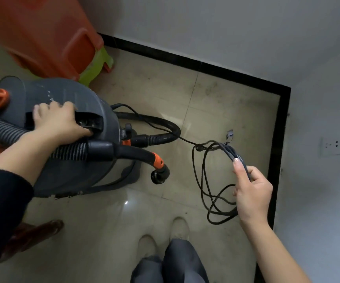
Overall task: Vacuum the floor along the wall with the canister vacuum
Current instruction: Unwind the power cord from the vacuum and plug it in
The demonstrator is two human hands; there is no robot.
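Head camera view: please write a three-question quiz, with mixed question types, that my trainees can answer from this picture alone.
1. True or false: the right hand holds the coiled power cord.
2. The left hand grips: A) the orange stool, B) the top handle of the canister vacuum, C) the green stool?
3. Fill in: the skirting board along the wall is coloured ___.
Key: 1 true; 2 B; 3 black.

We see through one wide-angle camera worn on our head, tilted steeply down at the floor (216, 99) by the wall (206, 27) corner, close above our left hand (59, 121) and right hand (250, 193).
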